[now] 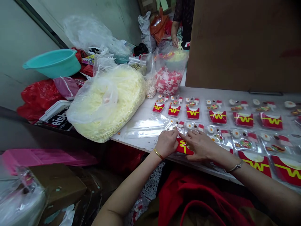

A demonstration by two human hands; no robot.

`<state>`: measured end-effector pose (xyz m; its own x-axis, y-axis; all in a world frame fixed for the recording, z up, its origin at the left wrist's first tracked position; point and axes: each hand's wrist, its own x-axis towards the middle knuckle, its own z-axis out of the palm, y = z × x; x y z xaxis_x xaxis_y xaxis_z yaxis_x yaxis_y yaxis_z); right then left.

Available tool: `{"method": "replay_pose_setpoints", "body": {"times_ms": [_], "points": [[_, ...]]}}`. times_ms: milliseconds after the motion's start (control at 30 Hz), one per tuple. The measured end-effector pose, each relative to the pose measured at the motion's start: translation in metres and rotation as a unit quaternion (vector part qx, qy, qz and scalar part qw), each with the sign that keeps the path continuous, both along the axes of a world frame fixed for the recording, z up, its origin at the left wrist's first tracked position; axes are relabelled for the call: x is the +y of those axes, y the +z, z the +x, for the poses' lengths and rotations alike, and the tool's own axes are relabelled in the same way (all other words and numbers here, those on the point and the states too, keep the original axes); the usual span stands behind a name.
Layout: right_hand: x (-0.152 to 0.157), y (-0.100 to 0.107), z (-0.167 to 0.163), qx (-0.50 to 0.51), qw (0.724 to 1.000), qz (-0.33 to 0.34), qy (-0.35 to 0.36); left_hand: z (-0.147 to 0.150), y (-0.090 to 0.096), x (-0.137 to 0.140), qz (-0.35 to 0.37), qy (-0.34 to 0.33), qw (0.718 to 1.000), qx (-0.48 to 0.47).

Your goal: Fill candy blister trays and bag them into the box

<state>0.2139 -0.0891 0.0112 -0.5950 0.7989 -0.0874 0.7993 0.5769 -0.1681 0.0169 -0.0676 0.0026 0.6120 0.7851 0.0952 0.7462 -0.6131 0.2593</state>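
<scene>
My left hand [166,142], a gold bangle at its wrist, is closed with its fingertips pinching the top of a clear plastic packet. My right hand [201,145] lies over the same packet, thumb and index finger apart, the index tip close to my left fingers. Between the hands shows the packet's red fries box [182,147] with a yellow W; the rest is partly covered. Just left of the packet lies a stack of flat clear plastic bags [144,128]. Further packets with red boxes and small toy-like food pieces [245,143] lie in rows to the right.
A big bag of pale yellow strips [117,100] stands at the table's left. Behind it are a bag of red-and-white pieces [168,80] and a turquoise basin [55,62]. A brown board [242,44] rises at the back right. Another person's hand [175,41] reaches into yellow strips.
</scene>
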Motion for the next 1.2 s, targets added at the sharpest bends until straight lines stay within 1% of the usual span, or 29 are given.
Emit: {"method": "replay_pose_setpoints", "body": {"times_ms": [100, 267, 367, 433, 533, 600, 667, 767, 833, 933, 1000, 1067, 1133, 1200], "points": [[-0.002, 0.000, -0.003, -0.002, 1.000, 0.010, -0.003, -0.001, 0.004, -0.005, 0.008, 0.005, 1.000, 0.016], [-0.006, -0.001, -0.008, 0.011, 1.000, 0.014, 0.006, -0.002, 0.011, -0.004, 0.048, 0.018, 0.997, 0.058], [-0.007, 0.000, -0.008, 0.019, 1.000, 0.010, 0.005, -0.007, 0.013, -0.001, 0.076, 0.059, 0.990, 0.106], [-0.007, 0.001, -0.006, 0.019, 1.000, 0.008, -0.005, -0.012, 0.012, -0.002, 0.077, 0.088, 0.984, 0.135], [-0.005, 0.003, -0.003, 0.012, 0.999, 0.006, -0.032, -0.019, 0.009, -0.008, 0.041, 0.094, 0.983, 0.152], [-0.003, 0.003, -0.002, 0.008, 0.999, 0.007, -0.052, -0.021, 0.007, -0.011, 0.006, 0.092, 0.986, 0.139], [0.001, 0.004, -0.002, 0.006, 0.998, 0.007, -0.067, -0.021, 0.008, -0.012, -0.048, 0.100, 0.988, 0.108], [0.005, 0.006, -0.001, 0.001, 0.996, 0.001, -0.089, -0.021, 0.011, -0.009, -0.145, 0.131, 0.980, 0.047], [0.008, 0.007, -0.002, -0.002, 0.995, 0.000, -0.104, -0.019, 0.013, -0.008, -0.168, 0.138, 0.976, 0.014], [0.010, 0.006, -0.004, -0.002, 0.992, 0.001, -0.125, -0.009, 0.016, -0.013, -0.129, 0.134, 0.982, -0.002], [0.010, 0.005, -0.006, 0.002, 0.990, 0.003, -0.142, 0.004, 0.019, -0.019, -0.096, 0.128, 0.987, 0.005], [0.010, 0.005, -0.006, 0.009, 0.989, 0.009, -0.148, 0.017, 0.024, -0.025, -0.065, 0.106, 0.992, 0.021], [0.011, 0.006, -0.002, 0.016, 0.992, 0.019, -0.126, 0.025, 0.033, -0.025, -0.057, 0.058, 0.996, 0.044], [0.014, 0.008, 0.006, 0.024, 0.996, 0.028, -0.082, 0.026, 0.042, -0.015, -0.073, 0.007, 0.996, 0.050]]}}
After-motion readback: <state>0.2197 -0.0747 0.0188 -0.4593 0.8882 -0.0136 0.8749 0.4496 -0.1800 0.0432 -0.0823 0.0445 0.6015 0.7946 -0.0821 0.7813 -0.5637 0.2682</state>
